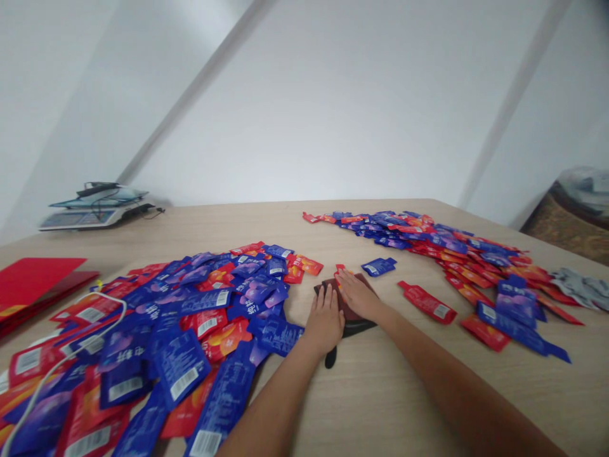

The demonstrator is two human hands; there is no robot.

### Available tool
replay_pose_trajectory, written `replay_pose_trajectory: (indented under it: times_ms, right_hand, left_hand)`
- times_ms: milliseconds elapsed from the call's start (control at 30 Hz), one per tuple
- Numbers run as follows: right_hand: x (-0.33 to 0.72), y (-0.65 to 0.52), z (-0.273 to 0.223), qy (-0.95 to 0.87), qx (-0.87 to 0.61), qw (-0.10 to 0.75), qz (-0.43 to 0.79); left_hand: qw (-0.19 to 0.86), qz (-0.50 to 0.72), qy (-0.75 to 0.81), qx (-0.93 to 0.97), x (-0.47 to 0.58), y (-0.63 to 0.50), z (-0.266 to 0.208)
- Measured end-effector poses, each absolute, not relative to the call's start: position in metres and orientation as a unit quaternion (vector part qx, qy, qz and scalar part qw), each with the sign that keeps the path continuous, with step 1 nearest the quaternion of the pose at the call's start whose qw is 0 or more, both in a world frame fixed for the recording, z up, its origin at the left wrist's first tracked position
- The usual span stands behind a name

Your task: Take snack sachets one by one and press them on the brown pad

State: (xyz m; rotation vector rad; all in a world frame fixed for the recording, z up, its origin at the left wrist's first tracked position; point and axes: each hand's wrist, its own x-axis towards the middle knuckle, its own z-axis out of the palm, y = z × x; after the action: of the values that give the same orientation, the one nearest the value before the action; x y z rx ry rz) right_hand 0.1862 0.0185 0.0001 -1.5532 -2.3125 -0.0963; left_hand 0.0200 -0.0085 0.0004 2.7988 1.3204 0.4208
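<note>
Wooden table (pixel 380 393) is bearing pouches (pixel 183 368) and, short of its far edge, a brown pad (pixel 350 312) where left hand (pixel 326 322) and right hand (pixel 355 294), both spread open, are resting.

Bare hands (pixel 325 322), bare forearms (pixel 442 367)
The person's slim fingers (pixel 320 299) join compact hands; narrow wrists (pixel 380 311) broaden into smooth-outlined forearms, finer detail being too small to tell.

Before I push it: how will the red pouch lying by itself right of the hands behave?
The red pouch will probably slide rather than roll, since it lies flat on the table. It's likely light and somewhat floppy, given its thin, film-like look. Tipping seems unlikely: it isn't standing up.
</note>
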Motion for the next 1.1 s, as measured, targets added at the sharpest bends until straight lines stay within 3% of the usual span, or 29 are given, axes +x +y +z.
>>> replay_pose_trajectory:
  times_ms: [333,400,567,633,733,867,967,1100]
  right_hand:
    - [0.187,-0.085,0.002,-0.819,-0.547,0.173,0.009]
    - [0.187,-0.093,0.007,-0.793,-0.566,0.226,0.025]
    - [0.193,-0.075,0.027,-0.616,-0.599,0.491,0.146]
    - [0.198,-0.063,0.025,-0.557,-0.622,0.522,0.177]
    - [0.205,-0.054,0.007,-0.559,-0.686,0.462,0.064]
    - [0.205,-0.055,-0.019,-0.687,-0.653,0.300,-0.105]
    - [0.199,-0.046,-0.026,-0.747,-0.619,0.214,-0.114]
    - [0.188,-0.017,-0.018,-0.755,-0.618,0.201,-0.087]
  left_hand:
    - [-0.006,0.143,0.422,0.895,0.020,-0.007,-0.002]
    - [-0.009,0.143,0.420,0.896,0.020,-0.007,-0.002]
    - [-0.015,0.145,0.420,0.896,0.019,-0.005,-0.005]
    - [-0.014,0.147,0.421,0.895,0.019,-0.004,-0.007]
    - [-0.009,0.150,0.424,0.893,0.019,-0.004,-0.010]
    - [-0.003,0.144,0.421,0.896,0.019,-0.005,-0.009]
    - [0.000,0.140,0.420,0.897,0.019,-0.006,-0.007]
    - [0.003,0.140,0.421,0.896,0.020,-0.007,-0.005]
